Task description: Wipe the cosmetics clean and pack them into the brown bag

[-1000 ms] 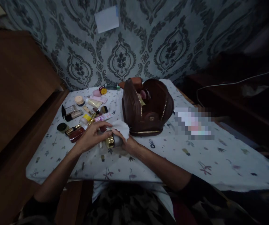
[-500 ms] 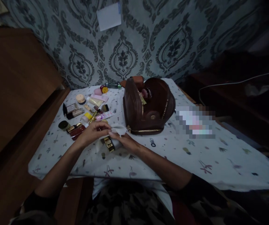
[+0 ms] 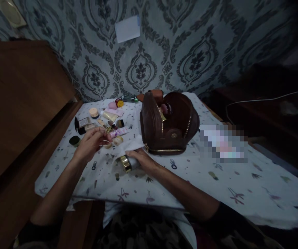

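Note:
My left hand is over the left part of the table beside the small cosmetics, its fingers pinched together; a thin pale curved edge shows at the fingertips, too small to name. Lower down and nearer the middle, my right hand is wrapped round a pale jar with a gold band, which lies tilted on its side. A thin white tissue spreads behind the jar, against the right fingers. A brown leather bag stands unzipped just behind my right hand, with a round item inside.
Tubes, a cream pot, a compact, a dark round lid and several more cosmetics lie at the left. A green bottle is near the wall. A blurred-out item lies right of the bag.
My left hand has moved left, away from my right hand and the tissue. The right hand stays by the jar, where more of the jar shows. The camera view has shifted slightly.

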`<state>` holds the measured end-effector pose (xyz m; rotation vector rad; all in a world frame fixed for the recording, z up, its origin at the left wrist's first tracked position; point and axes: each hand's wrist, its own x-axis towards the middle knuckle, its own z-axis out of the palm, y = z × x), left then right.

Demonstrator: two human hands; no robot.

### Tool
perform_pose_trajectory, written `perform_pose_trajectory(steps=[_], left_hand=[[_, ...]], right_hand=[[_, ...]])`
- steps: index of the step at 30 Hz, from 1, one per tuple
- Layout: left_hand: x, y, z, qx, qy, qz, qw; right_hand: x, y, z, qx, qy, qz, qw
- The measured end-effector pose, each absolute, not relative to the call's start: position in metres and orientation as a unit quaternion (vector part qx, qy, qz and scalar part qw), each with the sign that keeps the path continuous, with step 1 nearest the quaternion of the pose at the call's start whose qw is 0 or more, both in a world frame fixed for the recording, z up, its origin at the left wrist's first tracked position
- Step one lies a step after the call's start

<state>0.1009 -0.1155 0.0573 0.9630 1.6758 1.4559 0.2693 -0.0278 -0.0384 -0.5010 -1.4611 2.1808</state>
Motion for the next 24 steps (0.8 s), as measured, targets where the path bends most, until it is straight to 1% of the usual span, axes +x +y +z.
perform_pose_trajectory(steps=[5,9,11,14,18,21,24], left_hand=[[0.127,-0.123,0.045,0.540,0.646,0.459,0.283],[0.143,-0.119,0.038,0.614,0.638,0.406,0.228],[0.140,-0.116,0.040,0.593,0.637,0.433,0.234],[0.123,-0.116,0.046,0.500,0.649,0.514,0.253],[0.100,-0.122,0.055,0.393,0.677,0.562,0.268],[0.087,-0.128,0.065,0.332,0.695,0.600,0.215],[0.085,-0.137,0.072,0.326,0.687,0.632,0.147]], right_hand=[[0.269,-0.026,-0.042,-0.169,-0.583,0.753,0.255],[0.268,-0.024,-0.046,-0.134,-0.629,0.728,0.238],[0.268,-0.024,-0.045,-0.144,-0.637,0.725,0.219],[0.269,-0.024,-0.042,-0.154,-0.628,0.736,0.200],[0.270,-0.025,-0.037,-0.169,-0.615,0.737,0.225],[0.270,-0.025,-0.036,-0.190,-0.569,0.765,0.236],[0.268,-0.023,-0.035,-0.211,-0.442,0.843,0.222]])
